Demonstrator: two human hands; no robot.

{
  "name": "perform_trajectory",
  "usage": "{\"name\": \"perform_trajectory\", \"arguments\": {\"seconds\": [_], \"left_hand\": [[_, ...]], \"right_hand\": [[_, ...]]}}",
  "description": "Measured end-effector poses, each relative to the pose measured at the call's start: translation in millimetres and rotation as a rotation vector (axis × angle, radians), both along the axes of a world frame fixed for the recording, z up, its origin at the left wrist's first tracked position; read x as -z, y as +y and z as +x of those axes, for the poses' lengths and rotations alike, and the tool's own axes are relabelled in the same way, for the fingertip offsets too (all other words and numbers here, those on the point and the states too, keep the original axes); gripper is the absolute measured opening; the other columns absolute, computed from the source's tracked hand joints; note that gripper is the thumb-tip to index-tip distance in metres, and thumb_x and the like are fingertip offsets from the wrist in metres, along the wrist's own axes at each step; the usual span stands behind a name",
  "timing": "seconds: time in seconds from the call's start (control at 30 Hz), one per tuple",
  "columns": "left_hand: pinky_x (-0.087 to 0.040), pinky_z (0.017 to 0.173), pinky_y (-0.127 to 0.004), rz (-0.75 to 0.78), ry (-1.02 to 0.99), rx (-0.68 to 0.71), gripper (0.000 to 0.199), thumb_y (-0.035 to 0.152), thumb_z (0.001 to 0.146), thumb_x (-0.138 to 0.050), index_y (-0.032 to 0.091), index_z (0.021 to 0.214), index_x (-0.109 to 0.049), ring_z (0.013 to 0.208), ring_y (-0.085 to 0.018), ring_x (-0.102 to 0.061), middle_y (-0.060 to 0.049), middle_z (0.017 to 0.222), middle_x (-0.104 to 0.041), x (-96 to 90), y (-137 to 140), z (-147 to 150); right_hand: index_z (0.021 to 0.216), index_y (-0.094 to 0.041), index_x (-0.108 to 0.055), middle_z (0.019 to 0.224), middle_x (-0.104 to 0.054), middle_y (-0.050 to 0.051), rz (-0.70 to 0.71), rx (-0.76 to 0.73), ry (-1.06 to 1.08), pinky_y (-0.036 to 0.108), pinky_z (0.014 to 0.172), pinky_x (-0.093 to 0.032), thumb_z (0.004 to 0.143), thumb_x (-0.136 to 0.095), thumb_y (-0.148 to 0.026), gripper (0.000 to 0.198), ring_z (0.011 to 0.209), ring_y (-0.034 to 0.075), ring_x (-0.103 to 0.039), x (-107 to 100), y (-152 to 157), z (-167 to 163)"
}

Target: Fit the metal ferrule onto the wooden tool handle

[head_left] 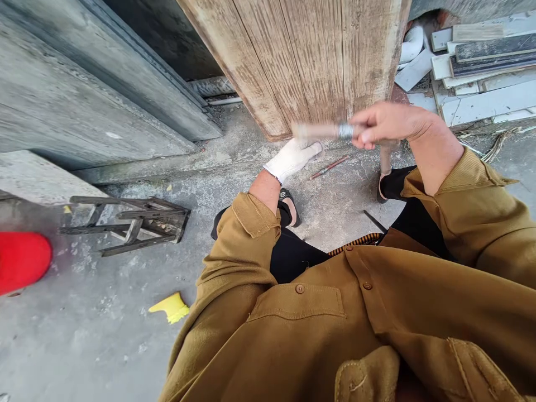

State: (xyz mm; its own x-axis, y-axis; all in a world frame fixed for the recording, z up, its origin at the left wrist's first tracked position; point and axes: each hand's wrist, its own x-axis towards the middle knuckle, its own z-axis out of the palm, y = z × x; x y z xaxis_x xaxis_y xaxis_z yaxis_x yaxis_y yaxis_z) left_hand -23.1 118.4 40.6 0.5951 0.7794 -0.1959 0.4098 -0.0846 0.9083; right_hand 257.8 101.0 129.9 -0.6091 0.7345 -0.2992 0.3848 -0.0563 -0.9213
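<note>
My right hand point(383, 125), bare and slightly blurred, is closed around a wooden tool point(320, 131) bound with a band of metal wire. The tool stretches left from my fingers, and its far end is smeared by motion. Just below that end is my left hand point(293, 159) in a white glove, fingers curled and thumb pointing right. What it holds, if anything, is hidden. Both hands are at the lower edge of a worn wooden panel point(310, 72) of upright planks. A thin reddish-brown stick-like tool point(329, 167) lies on the concrete beneath them.
To the left lies a small dark wooden frame point(134, 220) on the concrete floor, near a red rounded object point(23, 262). A yellow scrap point(171, 307) is closer in. Stacked boards point(489, 72) and a white pipe elbow point(412, 44) fill the right. A dark thin rod point(374, 221) lies between my feet.
</note>
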Motion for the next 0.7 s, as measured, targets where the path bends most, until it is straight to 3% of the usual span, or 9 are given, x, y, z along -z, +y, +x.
{"name": "perform_trajectory", "arguments": {"seconds": [0.07, 0.1, 0.13, 0.2, 0.3, 0.4, 0.53, 0.7], "left_hand": [[-0.043, 0.051, -0.022, -0.064, -0.052, 0.082, 0.033, 0.044, 0.102, -0.063, 0.015, 0.088, -0.069, 0.052, -0.009, -0.048, -0.004, 0.073, -0.067, 1.8, -4.1, 4.6], [-0.043, 0.050, -0.022, -0.092, -0.079, 0.137, 0.036, 0.048, 0.102, -0.064, 0.015, 0.089, -0.069, 0.053, -0.009, -0.049, -0.006, 0.075, -0.068, 1.2, -6.8, 7.0], [-0.043, 0.050, -0.021, -0.109, -0.102, 0.188, 0.039, 0.051, 0.102, -0.064, 0.015, 0.089, -0.070, 0.054, -0.009, -0.050, -0.007, 0.077, -0.069, -0.2, -9.6, 9.2], [-0.043, 0.053, -0.021, -0.096, -0.117, 0.264, 0.041, 0.054, 0.100, -0.065, 0.015, 0.090, -0.072, 0.056, -0.009, -0.052, -0.007, 0.080, -0.071, -5.1, -14.2, 12.1], [-0.048, 0.063, -0.024, 0.025, -0.054, 0.301, 0.038, 0.048, 0.100, -0.061, 0.015, 0.088, -0.073, 0.063, -0.012, -0.057, -0.005, 0.079, -0.071, -12.6, -16.7, 12.7], [-0.053, 0.078, -0.029, 0.157, 0.039, 0.248, 0.031, 0.040, 0.097, -0.059, 0.016, 0.084, -0.071, 0.075, -0.016, -0.063, -0.003, 0.081, -0.071, -15.2, -14.3, 10.2], [-0.054, 0.086, -0.033, 0.207, 0.086, 0.194, 0.024, 0.034, 0.093, -0.058, 0.016, 0.080, -0.068, 0.082, -0.018, -0.065, -0.003, 0.082, -0.070, -11.6, -7.0, 5.5], [-0.053, 0.087, -0.033, 0.224, 0.102, 0.116, 0.021, 0.031, 0.093, -0.059, 0.015, 0.082, -0.068, 0.083, -0.018, -0.064, -0.003, 0.082, -0.069, 1.3, 4.2, 2.2]], "right_hand": [[0.099, -0.016, -0.063, 0.082, -0.060, -0.001, -0.033, 0.242, 0.250, 0.023, 0.065, -0.045, 0.105, -0.057, -0.010, 0.010, 0.068, 0.009, -0.051, 0.8, 2.2, 1.8], [0.097, -0.016, -0.060, 0.082, -0.058, -0.001, -0.026, 0.373, 0.277, 0.023, 0.064, -0.044, 0.107, -0.052, -0.010, 0.014, 0.067, 0.009, -0.049, 2.6, 3.9, 1.1], [0.095, -0.017, -0.058, 0.081, -0.056, -0.001, -0.009, 0.468, 0.218, 0.024, 0.064, -0.043, 0.109, -0.050, -0.011, 0.017, 0.067, 0.009, -0.049, 5.2, 6.0, -0.6], [0.092, -0.018, -0.057, 0.082, -0.057, 0.001, 0.076, 0.514, -0.105, 0.026, 0.068, -0.042, 0.109, -0.055, -0.013, 0.018, 0.072, 0.011, -0.051, 12.3, 10.4, -5.9], [0.090, -0.017, -0.062, 0.087, -0.065, 0.005, 0.230, 0.285, -0.633, 0.031, 0.082, -0.044, 0.099, -0.073, -0.017, 0.015, 0.087, 0.018, -0.060, 23.6, 14.2, -14.4], [0.084, -0.016, -0.069, 0.081, -0.066, 0.004, 0.096, -0.086, -0.851, 0.033, 0.084, -0.045, 0.089, -0.083, -0.014, 0.015, 0.088, 0.022, -0.065, 30.9, 10.8, -20.8], [0.087, -0.017, -0.076, 0.069, -0.062, -0.003, -0.123, -0.427, -0.731, 0.029, 0.075, -0.046, 0.087, -0.083, -0.015, 0.007, 0.069, 0.015, -0.059, 32.8, 2.4, -24.7], [0.091, -0.017, -0.072, 0.073, -0.062, -0.003, -0.197, -0.545, -0.306, 0.025, 0.069, -0.046, 0.093, -0.078, -0.026, 0.011, 0.067, 0.012, -0.057, 28.9, 4.1, -21.3]]}}
